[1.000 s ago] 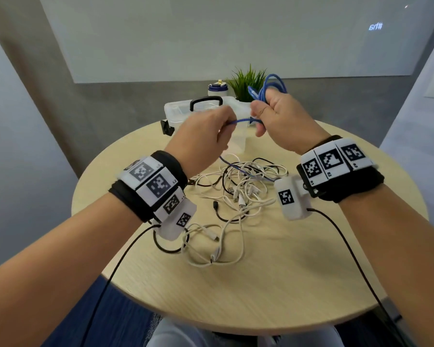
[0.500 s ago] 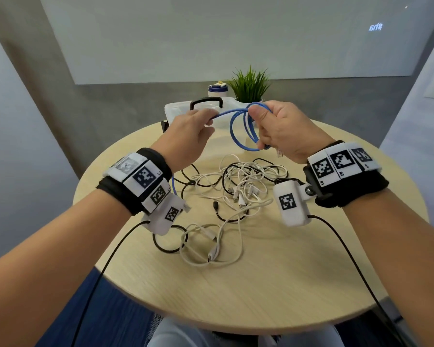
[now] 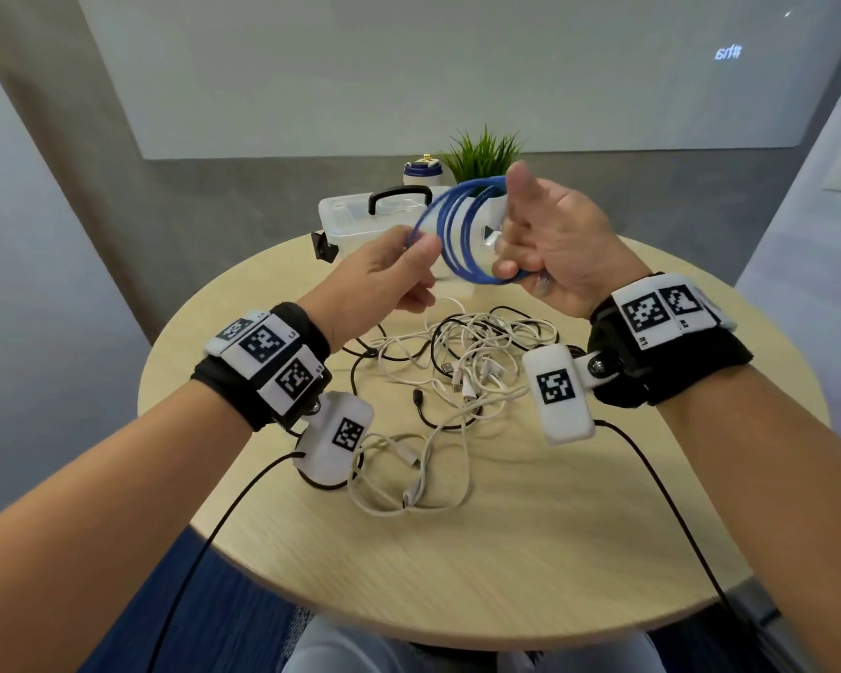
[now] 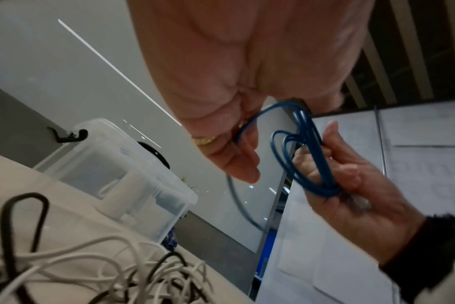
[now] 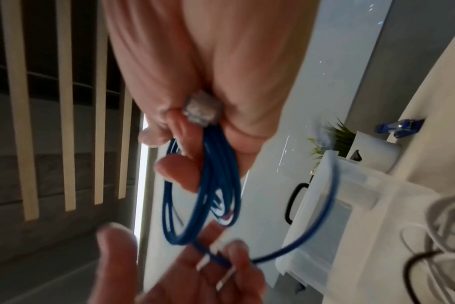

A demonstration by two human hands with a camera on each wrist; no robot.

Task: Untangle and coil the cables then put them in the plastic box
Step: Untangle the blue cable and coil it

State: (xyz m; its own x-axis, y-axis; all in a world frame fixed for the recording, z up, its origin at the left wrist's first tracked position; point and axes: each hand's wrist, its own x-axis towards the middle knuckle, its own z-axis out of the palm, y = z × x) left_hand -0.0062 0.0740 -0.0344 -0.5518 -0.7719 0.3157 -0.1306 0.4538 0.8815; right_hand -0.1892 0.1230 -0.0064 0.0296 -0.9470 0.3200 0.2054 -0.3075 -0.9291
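Observation:
A blue cable (image 3: 457,235) is wound in several loops above the far side of the table. My right hand (image 3: 511,225) holds the loops, fingers curled round their lower part and thumb up at the top. In the right wrist view its clear plug (image 5: 201,111) sits against my right palm. My left hand (image 3: 416,245) pinches the cable's free strand just left of the coil (image 4: 309,164). A tangle of white and black cables (image 3: 462,366) lies on the table below both hands. The clear plastic box (image 3: 345,221) with a black handle stands behind the hands.
The round wooden table (image 3: 506,551) has bare surface toward me. A small potted plant (image 3: 484,150) and a white bottle with a blue cap (image 3: 422,170) stand behind the box. Black cords run from my wrist cameras off the front edge.
The blue coil has gained loops and stands more upright. My right hand turned, thumb raised. My left hand dropped slightly and came right, close to the coil, still pinching the strand.

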